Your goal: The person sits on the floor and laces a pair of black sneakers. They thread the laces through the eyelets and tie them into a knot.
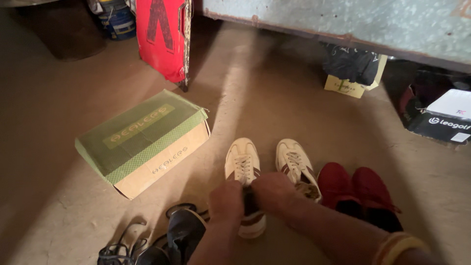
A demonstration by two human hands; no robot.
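A pair of cream sneakers with dark red stripes stands on the earthen floor. My left hand (226,200) and my right hand (272,191) both grip the opening of the left cream sneaker (242,164), near its heel. The right cream sneaker (294,164) lies just beside it, toe pointing away from me. My right forearm with a yellow bangle (395,244) crosses in front of a pair of red shoes (355,189).
A shoebox with a green lid (142,140) sits to the left. Dark shoes with loose laces (167,238) lie near my left arm. A red panel (162,37), a blue bucket (117,19), a yellow box (346,86) and a black-and-white box (444,120) line the back.
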